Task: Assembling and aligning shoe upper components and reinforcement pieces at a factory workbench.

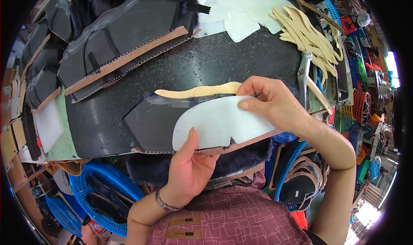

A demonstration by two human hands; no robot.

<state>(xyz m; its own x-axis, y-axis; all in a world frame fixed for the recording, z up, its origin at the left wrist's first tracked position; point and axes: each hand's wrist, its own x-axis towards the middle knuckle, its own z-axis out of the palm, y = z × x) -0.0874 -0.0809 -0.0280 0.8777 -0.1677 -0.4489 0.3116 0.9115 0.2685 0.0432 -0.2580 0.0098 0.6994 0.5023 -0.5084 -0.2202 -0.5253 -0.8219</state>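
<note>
I confirmed the left fingers (pixel 191 141) and right fingers (pixel 258 85) pinched the white piece (pixel 211 118) over the dark panel (pixel 146 123) at the table's (pixel 101 131) near edge. I judged uneven tension could crease or skew it.

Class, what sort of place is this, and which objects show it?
Probably a footwear workshop: stacked dark pieces with zigzag-stitched edges, a hammer, and piled cream strips.
</note>
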